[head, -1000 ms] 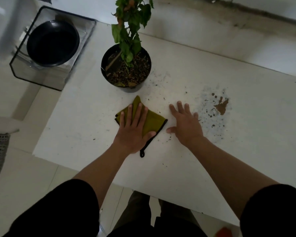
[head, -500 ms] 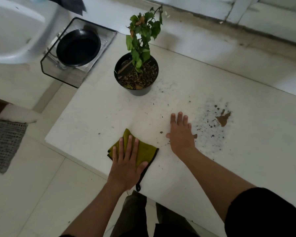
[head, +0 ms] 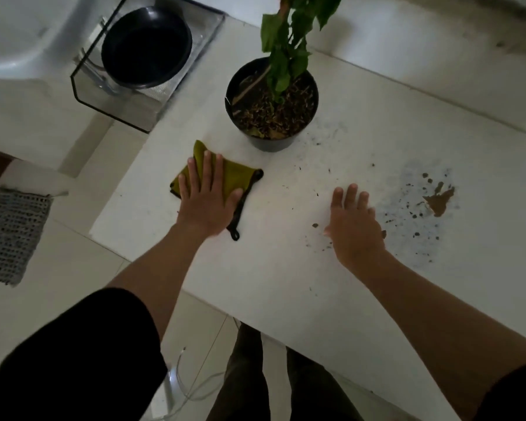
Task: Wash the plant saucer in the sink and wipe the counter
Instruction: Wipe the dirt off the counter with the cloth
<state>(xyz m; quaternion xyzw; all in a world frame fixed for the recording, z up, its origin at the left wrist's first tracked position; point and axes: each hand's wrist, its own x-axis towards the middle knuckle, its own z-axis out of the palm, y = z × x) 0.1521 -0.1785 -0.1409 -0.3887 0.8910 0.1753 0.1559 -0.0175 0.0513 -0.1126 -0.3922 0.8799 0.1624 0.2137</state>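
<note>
In the head view, your left hand (head: 207,205) presses flat, fingers straight and spread, on the olive-green cloth (head: 237,177) with black edging. The cloth lies on the white counter (head: 377,299) at 7 o'clock from the potted plant (head: 271,117). Your right hand (head: 356,226) is flat and holds nothing, with a brown soil smear (head: 439,200) at its 2 o'clock. The glossy black round saucer (head: 146,47) sits in a clear tray (head: 140,117) at 11 o'clock, beside the sink (head: 19,41).
</note>
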